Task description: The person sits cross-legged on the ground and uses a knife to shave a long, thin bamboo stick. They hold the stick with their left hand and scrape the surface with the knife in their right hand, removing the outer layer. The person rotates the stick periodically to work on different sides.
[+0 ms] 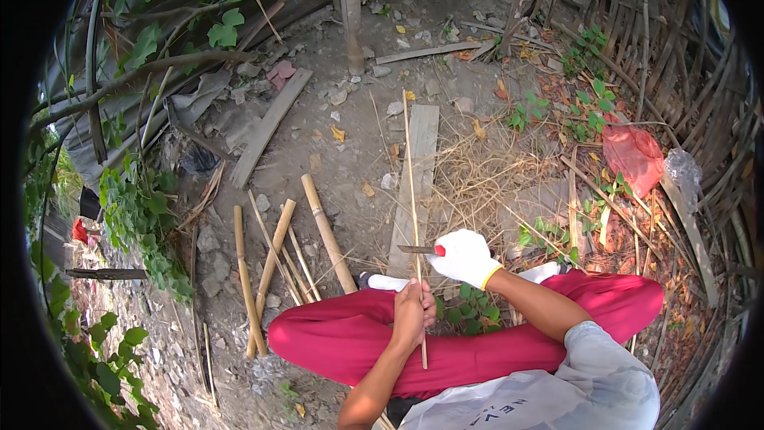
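Note:
My left hand (412, 312), bare, is closed around a long thin bamboo strip (412, 183). The strip runs from over my lap away from me, above a grey wooden board (418, 159) on the ground. My right hand (463, 259) wears a white glove and grips a knife (415, 249) by its red handle. The blade points left and crosses the strip a little beyond my left hand. Whether its edge cuts into the strip is too small to tell. Thin shavings (469, 179) lie in a pile to the right of the board.
Several bamboo poles (325, 227) lie left of my legs. Another plank (272, 127) rests farther left, and a short wooden post (350, 24) stands at the far side. A red plastic bag (633, 155) lies at the right, beside a fence of dry sticks (676, 56).

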Available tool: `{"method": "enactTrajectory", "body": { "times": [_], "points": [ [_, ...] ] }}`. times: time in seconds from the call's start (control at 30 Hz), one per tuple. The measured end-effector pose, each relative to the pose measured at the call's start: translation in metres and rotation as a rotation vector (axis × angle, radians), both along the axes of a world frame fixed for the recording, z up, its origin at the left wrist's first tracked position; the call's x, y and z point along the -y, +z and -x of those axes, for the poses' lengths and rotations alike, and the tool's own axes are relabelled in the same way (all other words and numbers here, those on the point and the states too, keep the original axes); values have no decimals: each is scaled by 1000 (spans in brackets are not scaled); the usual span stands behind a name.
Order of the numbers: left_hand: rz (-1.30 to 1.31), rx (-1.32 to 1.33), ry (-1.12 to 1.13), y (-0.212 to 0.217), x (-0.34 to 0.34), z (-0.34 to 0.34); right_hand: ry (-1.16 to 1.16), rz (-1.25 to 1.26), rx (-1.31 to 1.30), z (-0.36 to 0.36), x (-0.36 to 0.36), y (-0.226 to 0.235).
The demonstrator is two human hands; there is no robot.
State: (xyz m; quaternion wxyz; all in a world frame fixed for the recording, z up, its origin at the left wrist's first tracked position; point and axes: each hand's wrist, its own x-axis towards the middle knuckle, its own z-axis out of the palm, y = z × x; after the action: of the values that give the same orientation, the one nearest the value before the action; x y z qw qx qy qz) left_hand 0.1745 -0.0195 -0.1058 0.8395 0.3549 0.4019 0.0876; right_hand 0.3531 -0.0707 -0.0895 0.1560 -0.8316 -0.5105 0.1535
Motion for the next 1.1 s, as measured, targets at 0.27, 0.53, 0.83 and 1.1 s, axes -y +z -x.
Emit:
{"method": "enactTrajectory", "body": {
  "times": [0.27,0.53,0.83,1.1],
  "points": [
    [-149,-106,10,-9,9,-5,-18,115,69,5,-20,-12],
    [-895,-324,-141,-65,18,2,-75,80,143,-10,-28,-42],
    [-998,-333,-195,-66,11,2,-107,29,189,-30,-46,-48],
    [-1343,-281,-82,-76,0,4,-112,82,167,-26,-60,-52]
  ]
}}
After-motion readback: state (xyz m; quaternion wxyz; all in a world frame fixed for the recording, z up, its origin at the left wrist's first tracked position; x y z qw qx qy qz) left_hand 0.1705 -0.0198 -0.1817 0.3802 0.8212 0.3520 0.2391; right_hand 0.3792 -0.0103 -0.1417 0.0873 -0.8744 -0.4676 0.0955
